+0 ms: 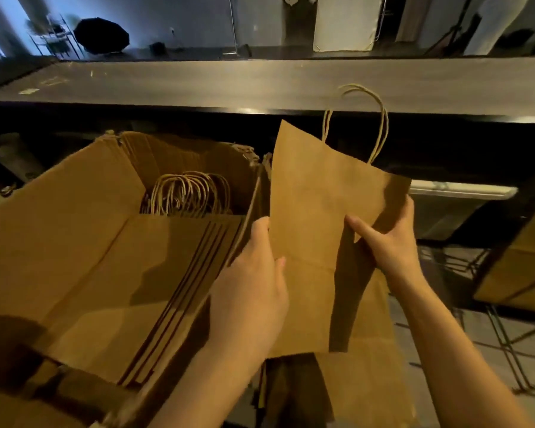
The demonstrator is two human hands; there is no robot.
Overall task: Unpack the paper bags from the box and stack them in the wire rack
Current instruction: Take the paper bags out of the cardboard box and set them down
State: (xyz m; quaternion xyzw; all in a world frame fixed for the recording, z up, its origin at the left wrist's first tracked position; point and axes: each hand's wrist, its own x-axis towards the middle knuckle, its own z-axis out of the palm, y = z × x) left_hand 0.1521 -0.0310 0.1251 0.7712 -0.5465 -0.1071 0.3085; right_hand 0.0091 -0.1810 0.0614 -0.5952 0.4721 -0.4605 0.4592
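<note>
A flat brown paper bag [315, 211] with twisted paper handles is held up in the middle of the view, just right of the open cardboard box [59, 230]. My left hand [254, 273] grips its left edge, thumb on the front. My right hand [389, 242] pinches its right side, thumb on the front and fingers behind. Inside the box lies a stack of flat bags [173, 273] with their handles bunched at the far end. The wire rack [464, 264] stands low at the right, partly hidden by the bag and my right arm.
A long grey counter [260, 84] runs across behind the box. More brown bags or cardboard [519, 267] lean at the right edge. Another flat bag lies below the held one [368, 381]. The tiled floor shows at lower right.
</note>
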